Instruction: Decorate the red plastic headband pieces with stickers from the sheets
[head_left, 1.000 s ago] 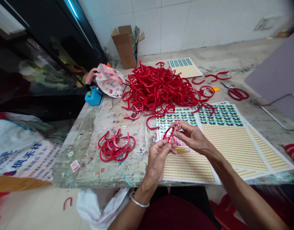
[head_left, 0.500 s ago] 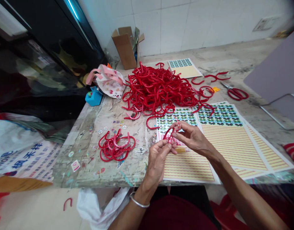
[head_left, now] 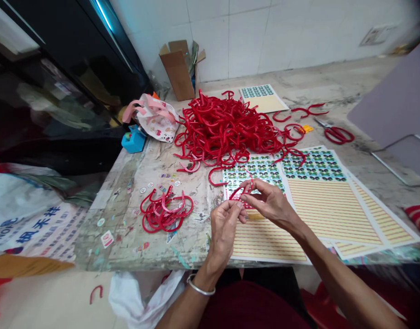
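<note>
Above a printed sheet (head_left: pixel 268 242), both hands are closed around one small red curved band (head_left: pixel 235 193). My left hand (head_left: pixel 224 224) pinches its near end between thumb and fingers. With thumb and fingertips together, my right hand (head_left: pixel 272 204) grips the band's other side and a thin red-and-white strip (head_left: pixel 250 175), whose free end sticks up past the fingers. Fingers hide much of the band. A small bunch of red and pink curved bands (head_left: pixel 166 210) lies to the left of my hands. Behind them rises a large heap of red bands (head_left: pixel 227 128).
More striped sheets (head_left: pixel 333 210) overlap on the right, and another sheet (head_left: pixel 264 98) lies at the back. Red-handled scissors (head_left: pixel 338 135) rest beyond them. A blue tape dispenser (head_left: pixel 133 140), a patterned pouch (head_left: pixel 157 119) and an open cardboard box (head_left: pixel 178 73) stand at the back left.
Both hands have shifted slightly left and down with the band. My right fingers have moved along it, and the strip's free end now stands out more above them.
</note>
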The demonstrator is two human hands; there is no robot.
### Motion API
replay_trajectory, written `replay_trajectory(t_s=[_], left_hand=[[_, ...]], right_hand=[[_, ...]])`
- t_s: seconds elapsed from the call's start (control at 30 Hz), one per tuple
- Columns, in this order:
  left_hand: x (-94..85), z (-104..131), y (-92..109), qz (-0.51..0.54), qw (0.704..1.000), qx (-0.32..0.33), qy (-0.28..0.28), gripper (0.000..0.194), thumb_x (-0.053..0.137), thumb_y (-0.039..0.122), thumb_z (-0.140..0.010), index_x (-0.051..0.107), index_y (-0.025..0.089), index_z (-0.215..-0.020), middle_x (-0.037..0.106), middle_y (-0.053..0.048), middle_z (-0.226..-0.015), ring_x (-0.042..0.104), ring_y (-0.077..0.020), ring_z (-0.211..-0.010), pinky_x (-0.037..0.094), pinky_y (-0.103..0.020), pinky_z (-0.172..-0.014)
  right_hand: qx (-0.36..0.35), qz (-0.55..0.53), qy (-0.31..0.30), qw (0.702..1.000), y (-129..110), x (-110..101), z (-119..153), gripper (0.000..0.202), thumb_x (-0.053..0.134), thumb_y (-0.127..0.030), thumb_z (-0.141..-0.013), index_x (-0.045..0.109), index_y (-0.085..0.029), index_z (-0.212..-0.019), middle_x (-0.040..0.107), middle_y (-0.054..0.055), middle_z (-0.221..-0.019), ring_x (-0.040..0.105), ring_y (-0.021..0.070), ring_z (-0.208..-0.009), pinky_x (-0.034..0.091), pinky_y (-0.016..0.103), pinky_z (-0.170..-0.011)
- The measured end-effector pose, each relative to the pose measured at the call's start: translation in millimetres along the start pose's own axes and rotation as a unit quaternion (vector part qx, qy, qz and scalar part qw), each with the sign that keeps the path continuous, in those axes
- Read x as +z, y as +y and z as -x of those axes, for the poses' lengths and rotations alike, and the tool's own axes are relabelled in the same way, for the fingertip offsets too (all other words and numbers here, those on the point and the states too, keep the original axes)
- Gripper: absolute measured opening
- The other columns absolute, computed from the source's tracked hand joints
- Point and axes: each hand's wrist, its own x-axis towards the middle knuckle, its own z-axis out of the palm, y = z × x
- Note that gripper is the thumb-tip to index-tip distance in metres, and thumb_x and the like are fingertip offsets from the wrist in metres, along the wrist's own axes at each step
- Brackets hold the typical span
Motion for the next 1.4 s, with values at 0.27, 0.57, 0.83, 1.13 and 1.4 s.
replay_trajectory(t_s=[0.27,0.57,0.83,1.13,1.4], left_hand=[[0.0,-1.1,-2.0,0.026,0.999,-0.011,0.035,0.016,0.061,0.027,-0.079,0.063,0.012,-0.073,0.062,-0.001,-0.065,0.052,-0.0078,-0.056,0.041,-0.022,-0.064],[-2.4,3.2,-7.2,0.013,0.999,-0.003,0.032,0.019,0.058,0.027,-0.081,0.064,0.013,-0.071,0.061,-0.001,-0.066,0.052,-0.0086,-0.059,0.040,-0.022,-0.066],[-3.3,5.8,-4.6,0.002,1.000,0.002,0.016,0.019,0.057,0.027,-0.082,0.063,0.013,-0.071,0.060,-0.001,-0.066,0.052,-0.0092,-0.061,0.040,-0.022,-0.067],[-15.6,2.2,1.9,-0.056,0.994,-0.033,-0.082,0.022,0.058,0.033,-0.081,0.067,0.013,-0.076,0.064,-0.005,-0.072,0.057,-0.0128,-0.063,0.043,-0.026,-0.070],[-11.9,-2.1,14.7,-0.026,0.986,-0.081,-0.146,0.023,0.061,0.035,-0.080,0.065,0.013,-0.084,0.060,-0.004,-0.071,0.052,-0.0111,-0.063,0.041,-0.024,-0.067]], right_hand=[[0.004,0.003,0.063,0.998,6.3,17.4,5.3,0.007,0.059,-0.026,-0.080,0.056,-0.020,-0.082,0.062,0.007,-0.100,0.061,0.0184,-0.088,0.058,0.030,-0.068],[0.048,-0.082,0.041,0.995,8.3,14.7,6.2,0.064,0.066,-0.028,-0.075,0.036,-0.024,-0.131,0.058,0.004,-0.101,0.060,0.0152,-0.085,0.055,0.036,-0.082],[0.074,-0.178,0.058,0.980,16.7,15.2,0.9,0.050,0.067,-0.033,-0.074,0.045,-0.022,-0.117,0.060,0.005,-0.097,0.059,0.0157,-0.087,0.053,0.030,-0.074],[0.069,-0.180,0.036,0.981,10.6,5.7,4.1,0.042,0.069,-0.029,-0.073,0.048,-0.021,-0.108,0.061,0.004,-0.091,0.060,0.0146,-0.080,0.053,0.031,-0.073],[0.065,-0.130,0.028,0.989,4.2,12.4,18.5,0.040,0.064,-0.029,-0.077,0.047,-0.023,-0.112,0.060,0.005,-0.096,0.061,0.0170,-0.089,0.056,0.030,-0.072]])
